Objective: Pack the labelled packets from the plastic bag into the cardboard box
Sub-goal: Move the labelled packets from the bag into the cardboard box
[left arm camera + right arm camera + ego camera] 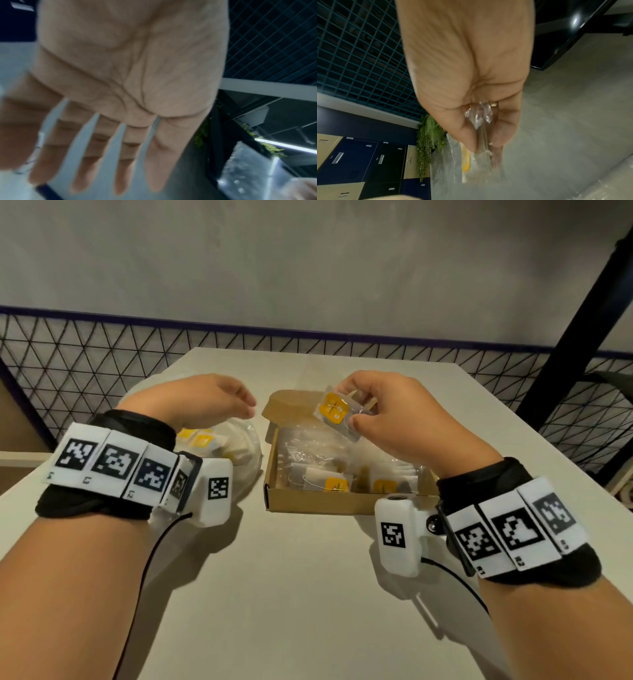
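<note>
My right hand (383, 409) pinches a clear packet with a yellow label (335, 410) between thumb and fingers, held above the far end of the open cardboard box (325, 501). In the right wrist view the packet (479, 148) hangs edge-on from my fingertips (471, 143). Several packets (329, 481) lie inside the box. My left hand (219, 402) hovers open, fingers spread, over the clear plastic bag (239, 453), which holds more yellow-labelled packets (200, 440). The left wrist view shows the left hand (106, 155) with its palm bare, holding nothing.
The box and bag sit on a pale grey table (291, 594). A black wire-mesh fence (85, 354) runs behind the table's far edge. A dark slanted post (575, 323) rises at the right. Blue and cream lockers (351, 162) and a hanging plant (428, 135) show in the right wrist view.
</note>
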Demonstrator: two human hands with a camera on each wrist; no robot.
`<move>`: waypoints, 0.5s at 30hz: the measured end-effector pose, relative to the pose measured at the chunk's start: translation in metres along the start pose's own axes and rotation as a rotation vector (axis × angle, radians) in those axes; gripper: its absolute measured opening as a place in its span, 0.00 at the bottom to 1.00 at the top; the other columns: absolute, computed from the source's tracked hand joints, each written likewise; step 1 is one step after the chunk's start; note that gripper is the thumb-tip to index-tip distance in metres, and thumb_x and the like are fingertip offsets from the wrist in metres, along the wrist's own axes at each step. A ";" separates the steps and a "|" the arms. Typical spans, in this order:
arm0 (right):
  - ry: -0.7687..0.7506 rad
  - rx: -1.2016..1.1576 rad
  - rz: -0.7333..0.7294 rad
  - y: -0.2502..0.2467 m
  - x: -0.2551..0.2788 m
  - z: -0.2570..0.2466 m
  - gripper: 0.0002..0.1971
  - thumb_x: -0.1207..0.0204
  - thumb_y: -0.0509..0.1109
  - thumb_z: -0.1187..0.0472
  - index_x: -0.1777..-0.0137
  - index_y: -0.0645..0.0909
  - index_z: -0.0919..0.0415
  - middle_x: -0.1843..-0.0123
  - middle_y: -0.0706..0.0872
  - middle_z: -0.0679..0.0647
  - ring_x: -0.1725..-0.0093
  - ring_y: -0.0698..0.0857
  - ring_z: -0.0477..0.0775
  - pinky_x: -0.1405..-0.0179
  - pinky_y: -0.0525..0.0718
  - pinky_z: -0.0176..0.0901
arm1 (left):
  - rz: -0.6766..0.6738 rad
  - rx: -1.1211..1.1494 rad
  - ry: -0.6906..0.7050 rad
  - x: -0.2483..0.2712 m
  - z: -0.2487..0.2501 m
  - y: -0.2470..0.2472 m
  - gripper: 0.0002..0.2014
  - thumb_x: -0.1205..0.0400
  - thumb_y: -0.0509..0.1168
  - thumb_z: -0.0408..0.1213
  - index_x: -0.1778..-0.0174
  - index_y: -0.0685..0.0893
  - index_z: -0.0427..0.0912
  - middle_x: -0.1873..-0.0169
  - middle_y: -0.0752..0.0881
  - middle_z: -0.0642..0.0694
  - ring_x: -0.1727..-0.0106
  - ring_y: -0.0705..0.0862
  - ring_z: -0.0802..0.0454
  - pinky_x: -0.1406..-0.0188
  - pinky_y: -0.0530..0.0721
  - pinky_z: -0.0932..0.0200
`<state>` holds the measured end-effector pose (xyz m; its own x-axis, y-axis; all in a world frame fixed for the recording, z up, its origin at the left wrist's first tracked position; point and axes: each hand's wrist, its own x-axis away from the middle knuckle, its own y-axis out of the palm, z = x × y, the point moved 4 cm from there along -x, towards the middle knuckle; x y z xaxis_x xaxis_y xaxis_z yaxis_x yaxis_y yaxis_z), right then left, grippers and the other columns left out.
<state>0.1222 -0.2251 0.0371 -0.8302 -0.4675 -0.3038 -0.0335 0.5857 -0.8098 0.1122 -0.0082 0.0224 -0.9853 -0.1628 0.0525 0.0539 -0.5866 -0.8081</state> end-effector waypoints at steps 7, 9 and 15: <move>-0.011 0.022 -0.019 0.004 -0.002 0.000 0.12 0.24 0.66 0.65 0.46 0.79 0.47 0.55 0.83 0.46 0.63 0.77 0.37 0.70 0.73 0.32 | -0.085 -0.329 -0.330 -0.017 -0.054 0.002 0.20 0.17 0.61 0.43 0.30 0.77 0.41 0.32 0.78 0.41 0.31 0.74 0.42 0.31 0.70 0.48; -0.009 0.027 -0.028 0.005 -0.002 0.000 0.12 0.24 0.66 0.65 0.47 0.79 0.46 0.56 0.83 0.46 0.63 0.78 0.37 0.70 0.73 0.33 | -0.145 -0.340 -0.382 -0.017 -0.065 0.005 0.20 0.19 0.63 0.47 0.32 0.79 0.44 0.33 0.78 0.43 0.34 0.75 0.42 0.33 0.74 0.48; -0.016 0.060 -0.040 0.008 -0.001 -0.002 0.13 0.24 0.66 0.65 0.42 0.80 0.51 0.53 0.84 0.50 0.58 0.81 0.47 0.63 0.79 0.37 | -0.180 -0.377 -0.409 -0.015 -0.065 0.009 0.21 0.20 0.64 0.50 0.38 0.81 0.40 0.39 0.81 0.43 0.38 0.79 0.43 0.33 0.75 0.49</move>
<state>0.1213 -0.2185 0.0321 -0.8199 -0.5003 -0.2784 -0.0323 0.5259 -0.8499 0.1171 0.0408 -0.0241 -0.8269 -0.4234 0.3700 -0.2441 -0.3225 -0.9145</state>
